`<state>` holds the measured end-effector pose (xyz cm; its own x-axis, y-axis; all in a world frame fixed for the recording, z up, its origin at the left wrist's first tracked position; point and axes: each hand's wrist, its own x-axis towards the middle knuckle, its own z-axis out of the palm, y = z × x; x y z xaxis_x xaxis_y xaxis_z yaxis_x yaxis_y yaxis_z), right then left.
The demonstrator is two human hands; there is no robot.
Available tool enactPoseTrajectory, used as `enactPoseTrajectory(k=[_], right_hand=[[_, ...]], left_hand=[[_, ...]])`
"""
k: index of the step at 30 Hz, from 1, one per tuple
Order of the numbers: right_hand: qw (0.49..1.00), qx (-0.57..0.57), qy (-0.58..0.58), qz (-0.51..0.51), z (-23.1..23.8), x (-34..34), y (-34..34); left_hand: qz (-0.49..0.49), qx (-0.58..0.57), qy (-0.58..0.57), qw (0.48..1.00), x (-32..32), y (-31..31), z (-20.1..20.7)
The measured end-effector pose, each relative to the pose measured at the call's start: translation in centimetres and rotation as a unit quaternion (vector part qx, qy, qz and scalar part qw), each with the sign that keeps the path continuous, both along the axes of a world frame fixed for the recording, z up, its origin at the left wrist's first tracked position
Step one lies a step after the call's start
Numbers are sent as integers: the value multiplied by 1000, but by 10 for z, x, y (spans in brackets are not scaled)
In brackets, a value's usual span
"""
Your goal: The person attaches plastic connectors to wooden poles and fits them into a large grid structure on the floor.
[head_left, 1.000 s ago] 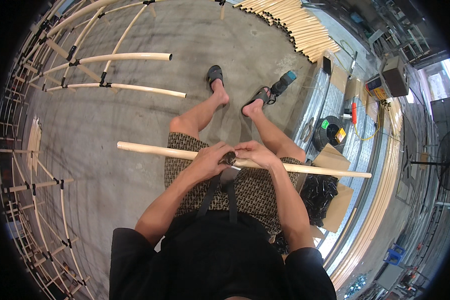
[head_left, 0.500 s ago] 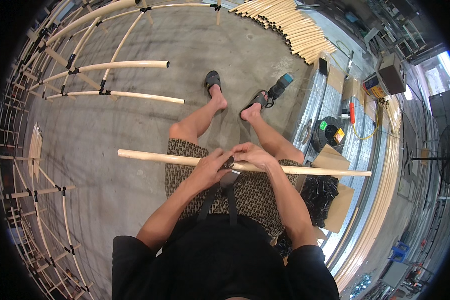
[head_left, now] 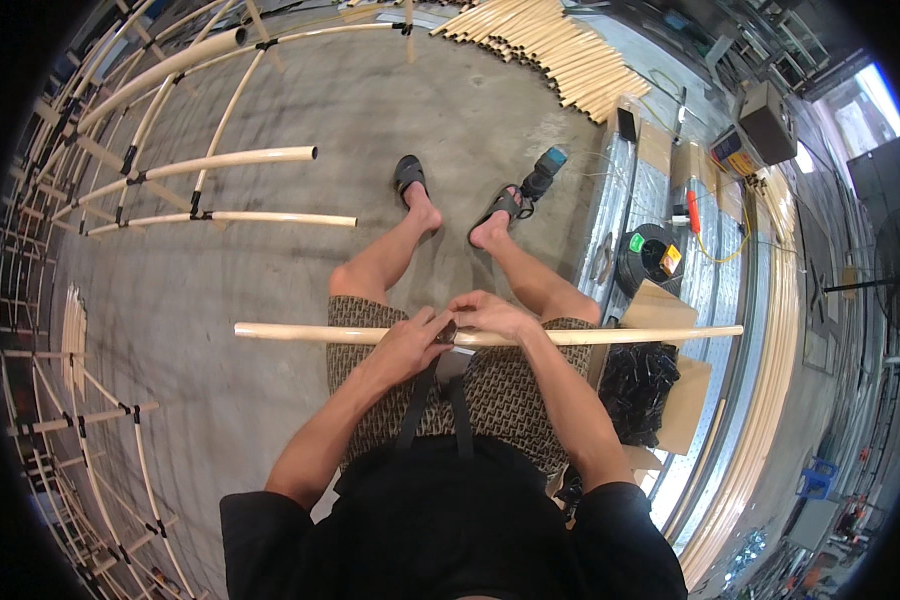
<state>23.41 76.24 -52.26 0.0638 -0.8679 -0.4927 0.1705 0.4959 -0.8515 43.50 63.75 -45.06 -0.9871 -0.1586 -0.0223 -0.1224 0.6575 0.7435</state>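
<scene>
A long cream pipe (head_left: 650, 336) lies level across my lap, over the patterned shorts (head_left: 510, 390). My left hand (head_left: 408, 343) is closed around it, fingers over the top and thumb below. Close beside it, my right hand (head_left: 492, 316) grips the pipe from above, its fingertips bent inward. Between the two sets of fingertips shows a small dark pipe joint (head_left: 448, 332), mostly covered. Below the hands, two dark straps (head_left: 459, 400) hang with a pale piece at their top.
An open cardboard box (head_left: 682, 405) of black joints (head_left: 638, 392) stands right of my lap, near a black coil (head_left: 650, 258). A dark power tool (head_left: 542, 175) is by my foot. Jointed pipe frames (head_left: 220, 160) fill the left; stacked pipes (head_left: 540, 45) lie ahead.
The pipe has levelled: its left end sank and its right end rose. My fingers have drawn closer over the dark joint, hiding more of it. The whole view has shifted slightly.
</scene>
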Motion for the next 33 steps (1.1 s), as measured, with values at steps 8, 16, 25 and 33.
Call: enactPoseTrajectory(k=[8, 16, 25, 33], right_hand=[[988, -9, 149, 45, 10, 0, -4], [999, 9, 30, -7, -15, 2, -5], [999, -21, -38, -15, -21, 3, -8], [998, -43, -47, -28, -11, 7, -6]], left_hand=[[8, 17, 28, 999, -2, 2, 2], [32, 46, 18, 998, -10, 10, 3], [33, -12, 36, 999, -7, 12, 11], [23, -14, 48, 998, -6, 14, 16]])
